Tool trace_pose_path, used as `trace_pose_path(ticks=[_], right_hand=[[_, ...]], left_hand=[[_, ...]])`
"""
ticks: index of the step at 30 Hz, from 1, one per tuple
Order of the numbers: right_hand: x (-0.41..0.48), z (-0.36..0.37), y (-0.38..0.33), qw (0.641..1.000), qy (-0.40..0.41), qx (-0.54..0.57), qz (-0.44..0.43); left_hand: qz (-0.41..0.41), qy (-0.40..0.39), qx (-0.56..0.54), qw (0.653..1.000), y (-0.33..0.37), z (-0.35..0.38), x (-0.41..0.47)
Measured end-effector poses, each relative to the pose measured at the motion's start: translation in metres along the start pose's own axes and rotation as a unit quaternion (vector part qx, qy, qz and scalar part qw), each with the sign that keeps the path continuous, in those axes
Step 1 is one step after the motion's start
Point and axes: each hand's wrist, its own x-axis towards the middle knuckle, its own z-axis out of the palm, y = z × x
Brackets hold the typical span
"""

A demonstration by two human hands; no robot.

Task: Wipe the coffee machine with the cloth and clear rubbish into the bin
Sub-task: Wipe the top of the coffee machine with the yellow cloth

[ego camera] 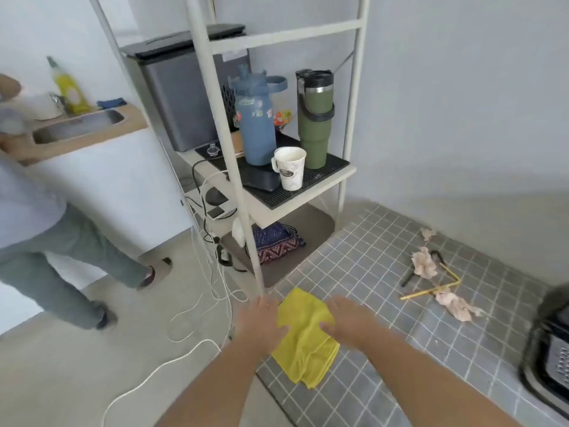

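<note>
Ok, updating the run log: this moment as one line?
left hand on cloth edge | right hand on cloth | cloth on tiled counter | tissues, straw uncleared

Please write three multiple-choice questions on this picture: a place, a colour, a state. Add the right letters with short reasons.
1. Where does the yellow cloth lie?
A. in the sink
B. on the tiled counter
C. on the shelf
2. What colour is the bent straw?
A. red
B. white
C. yellow
3. How does the paper cup stand?
A. upright
B. on its side
C. upside down
Answers: 1 B, the left hand and the right hand rest on it at the counter's near edge; 2 C, it lies yellow beside crumpled tissues; 3 A, its open mouth faces up.
</note>
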Motion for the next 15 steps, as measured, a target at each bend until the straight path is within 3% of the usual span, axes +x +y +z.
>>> trace_pose_path(ticks=[4, 8, 11, 15], right_hand=[[0.014, 0.02, -0.01, 0.999, 0.033, 0.01, 0.01], [0.022, 0.027, -0.01, 0.989, 0.093, 0.068, 0.09], [0.023, 0.027, -0.007, 0.982, 0.074, 0.111, 0.131], [0.017, 0.029, -0.006, 0.981, 0.071, 0.132, 0.122]], left_hand=[[0.003, -0.014, -0.011, 1.0, -0.001, 0.027, 0.003], [-0.019, 0.014, -0.054, 0.998, 0.005, 0.034, 0.006], [-0.043, 0.003, -0.106, 0.993, 0.008, 0.035, 0.008], [-0.023, 0.021, -0.083, 0.996, 0.015, 0.031, 0.004]])
